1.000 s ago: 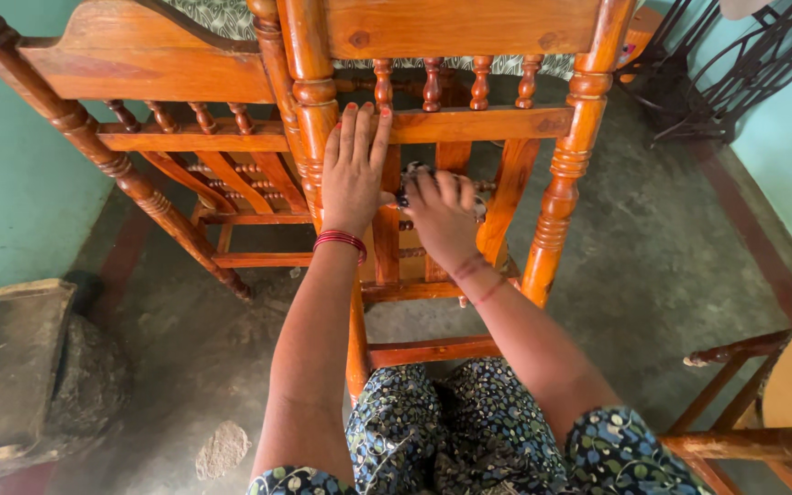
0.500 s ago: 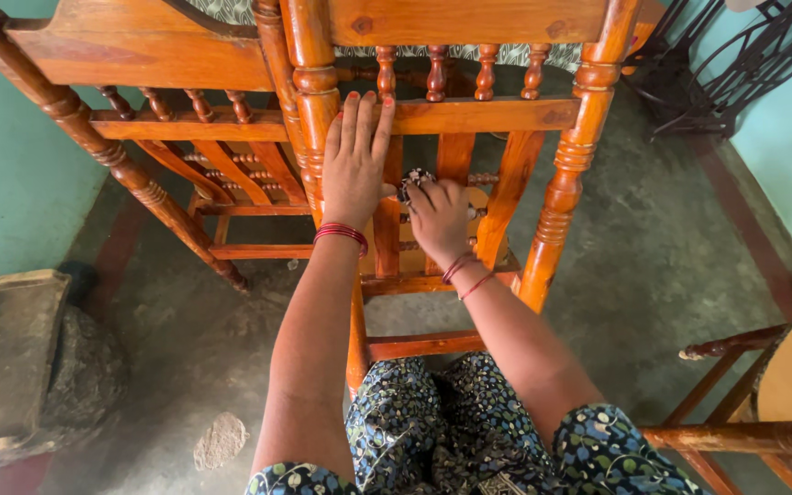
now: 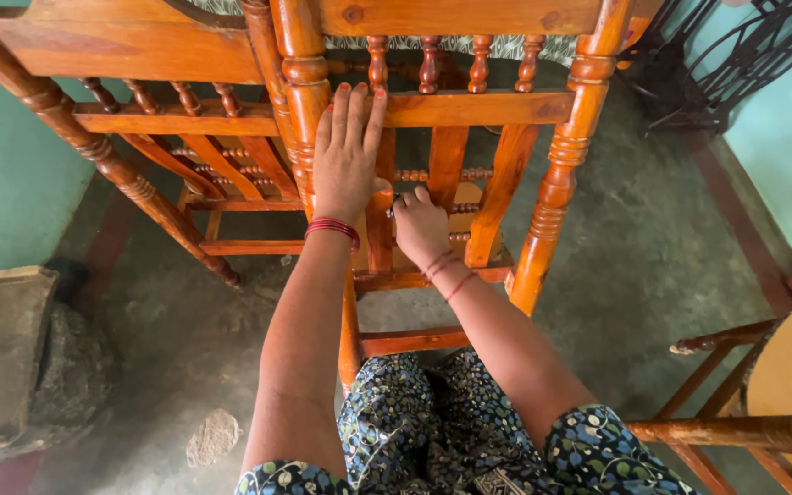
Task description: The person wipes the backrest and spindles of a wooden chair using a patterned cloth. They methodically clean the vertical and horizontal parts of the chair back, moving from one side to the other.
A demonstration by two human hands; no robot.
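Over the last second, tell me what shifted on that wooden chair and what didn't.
The left hand slid a little higher up the wooden chair, fingers flat on the crossbar beside the turned post. The right hand stayed closed around a small dark thing, hard to make out, low by the middle slat. Chairs and floor stayed put.

Two wooden chairs (image 3: 432, 101), two hands (image 3: 348, 156), one red bangle (image 3: 332, 227), one stone block (image 3: 1, 348)

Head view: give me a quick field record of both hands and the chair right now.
left hand: flat, fingers spread on the wooden chair rail
right hand: closed on a small dark object, too small to identify, against a slat
wrists: red bangles on left, red threads on right
floor: grey concrete
nearby: second wooden chair at right
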